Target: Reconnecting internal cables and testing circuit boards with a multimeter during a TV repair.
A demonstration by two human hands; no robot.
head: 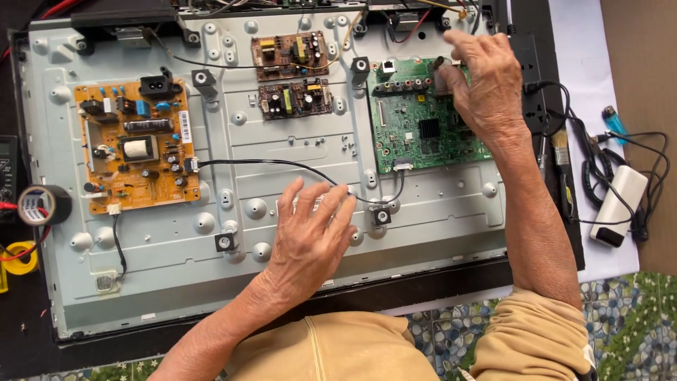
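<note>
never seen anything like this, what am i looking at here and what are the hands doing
One camera sits on a person's head and looks down at their two bare hands. Below lies the opened back of a flat screen: a grey metal panel with circuit boards screwed on. The left hand rests flat on the panel, over a thin black cable. The right hand touches the top edge of the green board; no closed grip shows. An orange-brown board sits at the left, with a roll of black tape beside it.

Bare left hand (310, 236) and right hand (485, 88), no rings or watch, tan short sleeves (525, 339) bunched above elbows.
</note>
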